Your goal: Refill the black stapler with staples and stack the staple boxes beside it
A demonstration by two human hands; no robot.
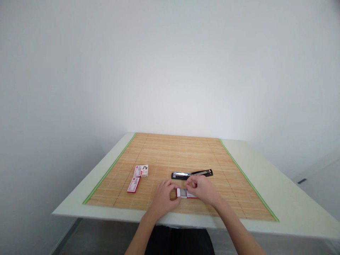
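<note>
A small red and white staple box [182,192] lies on the mat with its tray partly slid out, grey inside. My left hand [165,196] steadies its left end between thumb and fingers. Over the right part of the box, my right hand [200,188] has its thumb and fingertips pinched together; whatever is between them is too small to name. Just beyond both hands lies a black stapler [183,175], opened out flat with its metal magazine showing.
To the left, a white staple box [141,171] touches a flat red and white box [133,185]. Everything rests on a bamboo mat [175,150] with green edging, on a white table [268,177]. A wall stands behind the table; its front edge is close to my body.
</note>
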